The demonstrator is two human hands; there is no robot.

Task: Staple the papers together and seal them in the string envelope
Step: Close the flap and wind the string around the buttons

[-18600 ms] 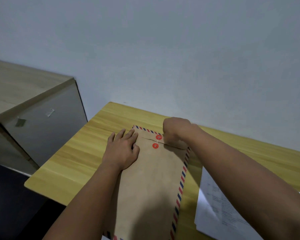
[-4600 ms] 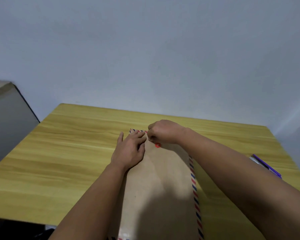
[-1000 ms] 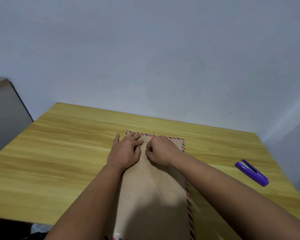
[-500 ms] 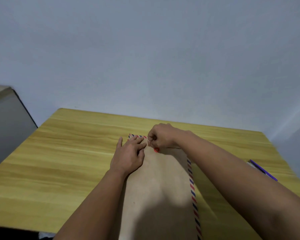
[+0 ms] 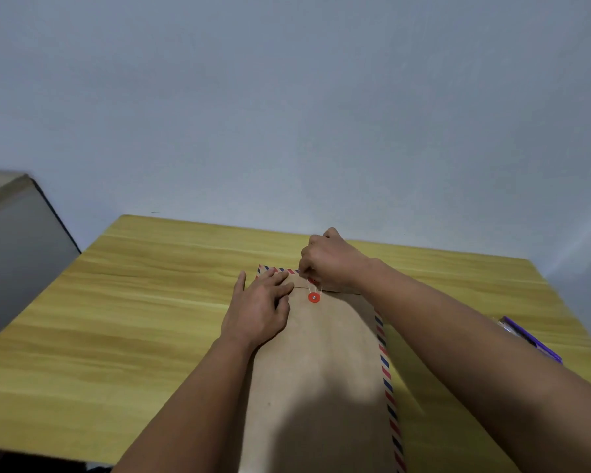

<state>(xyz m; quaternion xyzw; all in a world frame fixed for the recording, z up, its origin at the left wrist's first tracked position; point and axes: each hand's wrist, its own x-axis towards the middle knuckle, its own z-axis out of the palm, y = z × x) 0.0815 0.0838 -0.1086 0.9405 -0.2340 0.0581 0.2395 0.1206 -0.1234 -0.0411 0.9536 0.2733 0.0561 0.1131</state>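
A brown string envelope [image 5: 321,363] with red and blue striped edges lies lengthwise on the wooden table [image 5: 133,319], its flap folded down at the far end. My left hand [image 5: 258,307] lies flat on the envelope's upper left part, fingers spread. My right hand [image 5: 328,259] is over the flap, its fingers pinched on the thin white string [image 5: 314,286]. The string runs down to the lower red button [image 5: 314,297]. The upper button is mostly hidden under my right hand. No papers are in sight.
A purple stapler [image 5: 529,339] lies near the table's right edge, partly behind my right forearm. A grey cabinet [image 5: 11,247] stands off the table's left side. A plain wall rises behind the table's far edge.
My right hand has lifted away from the lower button toward the flap, drawing the string taut. My left hand has stayed flat on the envelope.
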